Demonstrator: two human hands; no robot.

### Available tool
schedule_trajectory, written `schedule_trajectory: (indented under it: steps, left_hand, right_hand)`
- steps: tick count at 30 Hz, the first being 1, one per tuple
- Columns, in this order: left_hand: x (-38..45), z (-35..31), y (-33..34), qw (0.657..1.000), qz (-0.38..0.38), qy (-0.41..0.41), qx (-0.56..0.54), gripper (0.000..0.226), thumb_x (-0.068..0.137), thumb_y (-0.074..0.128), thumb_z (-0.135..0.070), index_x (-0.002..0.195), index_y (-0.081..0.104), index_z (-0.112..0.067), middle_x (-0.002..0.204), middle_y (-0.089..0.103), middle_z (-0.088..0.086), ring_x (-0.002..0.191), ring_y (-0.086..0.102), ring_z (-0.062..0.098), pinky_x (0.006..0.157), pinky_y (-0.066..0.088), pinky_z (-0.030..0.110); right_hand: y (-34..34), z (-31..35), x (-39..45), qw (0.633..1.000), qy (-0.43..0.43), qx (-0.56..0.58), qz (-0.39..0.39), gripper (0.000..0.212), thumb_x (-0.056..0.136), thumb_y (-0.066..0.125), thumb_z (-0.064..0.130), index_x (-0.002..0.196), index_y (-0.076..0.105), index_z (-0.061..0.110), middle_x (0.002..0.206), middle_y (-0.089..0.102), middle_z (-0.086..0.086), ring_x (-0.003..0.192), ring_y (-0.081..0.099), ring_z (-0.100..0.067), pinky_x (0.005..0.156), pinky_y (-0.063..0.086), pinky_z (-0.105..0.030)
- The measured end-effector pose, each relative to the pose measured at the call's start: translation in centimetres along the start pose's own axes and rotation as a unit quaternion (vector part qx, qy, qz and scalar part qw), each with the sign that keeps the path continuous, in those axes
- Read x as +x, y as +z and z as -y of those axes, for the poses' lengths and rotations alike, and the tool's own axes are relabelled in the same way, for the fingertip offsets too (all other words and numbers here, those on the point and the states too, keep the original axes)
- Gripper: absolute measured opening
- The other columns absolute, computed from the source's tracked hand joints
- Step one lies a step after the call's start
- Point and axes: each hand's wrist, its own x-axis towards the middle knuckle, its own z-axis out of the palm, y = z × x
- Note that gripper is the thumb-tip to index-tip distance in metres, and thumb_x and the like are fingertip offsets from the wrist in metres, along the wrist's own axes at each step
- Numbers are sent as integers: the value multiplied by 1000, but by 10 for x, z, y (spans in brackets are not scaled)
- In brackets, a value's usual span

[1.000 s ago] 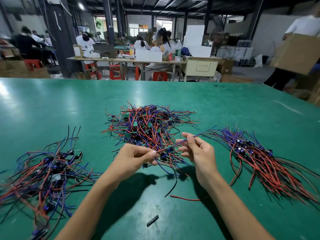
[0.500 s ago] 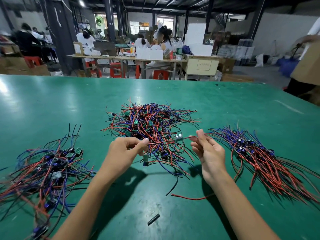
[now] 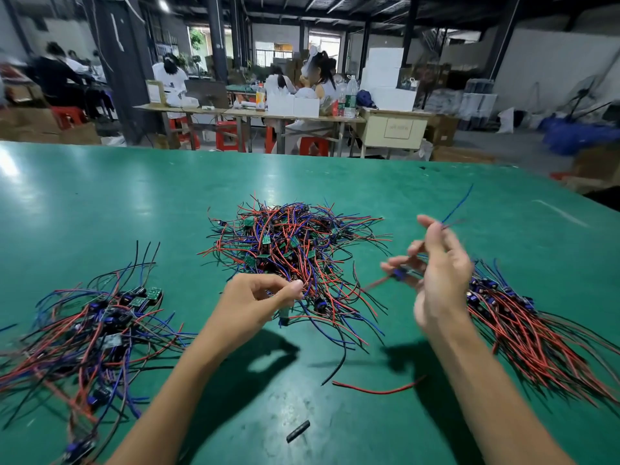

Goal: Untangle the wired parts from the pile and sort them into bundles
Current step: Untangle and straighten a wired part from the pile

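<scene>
We see the tangled pile [image 3: 295, 250] in the middle of the green tabletop [image 3: 100, 203]. At the pile's near edge the left hand [image 3: 258, 297] pinches a wire between thumb and fingertips, a small part hanging just below them. To the pile's right the raised right hand [image 3: 436, 270], blurred, grips a wired part [image 3: 401, 273] in curled fingers, its blue wire [image 3: 458, 203] rising above them. Sorted bundles lie left [image 3: 90, 333] and right [image 3: 536, 327] of the pile.

We see a smooth, glossy green table top [image 3: 100, 203] catching light glare. The wires in the central pile [image 3: 295, 250] wear shiny red, blue and black plastic insulation, with small matt green circuit boards [image 3: 266, 239] among them.
</scene>
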Motion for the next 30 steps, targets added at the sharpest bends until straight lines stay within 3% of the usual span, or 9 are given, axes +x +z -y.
schedule_trajectory:
  steps: [3,6,10,14,15,17,22,26,30]
  left_hand:
    - [0,2,0,998,-32,1,48,29,92,66,-47,77,79,-26,64,71,-4,51,50,2,53,39,15]
    - [-1,7,3,983,-69,3,173,22,92,70,-40,75,76,-27,68,69,-9,58,55,12,62,47,26]
    - [-2,9,6,967,-63,18,248,5,90,71,-32,88,73,-36,89,66,-13,73,55,6,73,49,28]
    - [-1,13,6,964,-84,29,250,9,88,73,-30,92,68,-35,94,62,-15,72,51,-7,67,40,24]
    - [-1,14,6,962,-89,27,255,13,87,74,-31,95,65,-36,96,62,-16,75,51,-11,69,41,26]
    - [-1,16,3,957,-80,6,280,24,85,75,-38,104,61,-37,100,64,-20,75,51,-12,72,44,28]
    - [-2,20,8,949,-40,-15,312,45,82,78,-48,120,54,-41,99,67,-25,66,51,-3,69,44,30]
    - [2,18,10,967,-93,10,238,32,84,77,-25,114,69,-35,99,72,-15,70,63,7,79,55,31]
    - [2,3,10,994,-104,-21,-5,40,74,88,-13,108,72,-28,87,76,-4,75,71,11,74,56,21]
  right_hand:
    - [-17,37,47,939,-171,-298,-9,26,102,54,40,108,75,27,65,58,7,47,50,-6,51,42,-28]
    - [-41,51,91,761,-229,-607,-20,31,101,54,41,112,76,22,86,74,-13,77,66,-32,67,47,-36]
    - [-87,7,108,624,-108,-774,9,30,105,44,21,115,69,8,110,64,-22,106,58,-41,85,50,-44]
    - [-113,-34,92,507,-16,-862,5,42,107,34,35,126,64,11,136,51,-18,127,38,-35,104,32,-42]
    - [-109,-36,89,514,-45,-857,-5,42,106,38,36,126,64,11,137,50,-19,126,38,-36,104,30,-42]
    - [-92,-37,82,590,-132,-797,0,38,103,49,34,126,65,9,136,53,-21,123,41,-37,101,32,-45]
    - [-24,-38,18,768,-203,-575,196,14,96,63,26,105,73,32,97,70,9,96,61,-16,86,46,-33]
    - [10,-59,-38,786,-236,-496,284,14,90,63,33,99,73,36,81,66,16,81,59,-7,75,47,-28]
    - [17,-76,-53,801,-230,-463,303,19,93,62,38,103,76,32,83,66,23,81,56,-5,79,48,-32]
